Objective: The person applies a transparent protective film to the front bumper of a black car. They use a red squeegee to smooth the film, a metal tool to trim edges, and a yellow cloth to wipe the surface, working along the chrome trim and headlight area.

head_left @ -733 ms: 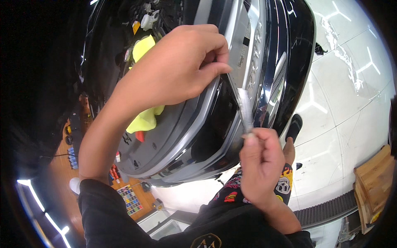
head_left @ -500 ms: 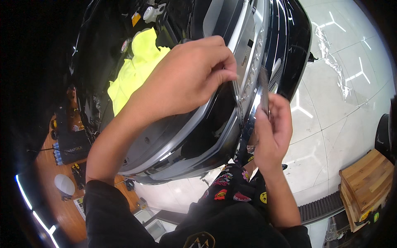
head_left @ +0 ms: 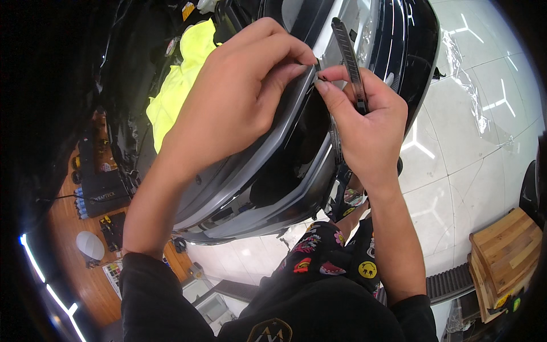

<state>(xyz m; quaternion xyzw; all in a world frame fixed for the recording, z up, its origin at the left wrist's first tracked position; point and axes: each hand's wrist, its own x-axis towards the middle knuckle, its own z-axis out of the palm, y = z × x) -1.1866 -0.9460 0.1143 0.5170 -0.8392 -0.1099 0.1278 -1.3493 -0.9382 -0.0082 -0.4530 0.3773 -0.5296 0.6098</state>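
Observation:
Over the silver edge of a glossy black car panel [head_left: 290, 171], my two hands meet fingertip to fingertip. My left hand [head_left: 245, 85] is closed in a pinch; a tiny dark bit shows at its fingertips, too small to name. Thumb and forefinger of my right hand [head_left: 370, 119] pinch close beside it. A slim dark ridged tool [head_left: 349, 60], shaped like a utility knife, stands up between the right hand's fingers, its rounded end away from me. Below the hands, a narrow shiny strip [head_left: 336, 139] hangs against the panel; its upper end is hidden.
A bright yellow cloth [head_left: 182, 80] lies over the dark car parts left of my forearm. Clear film [head_left: 467, 85] lies on the white tiled floor [head_left: 433, 188] at right. Wooden boards [head_left: 504, 251] stand at lower right. A black case [head_left: 105, 191] sits on the wooden surface at left.
My right hand has moved up and its fingertips have come to the left hand's. The slim tool in it now stands higher. The left hand has shifted slightly up and left.

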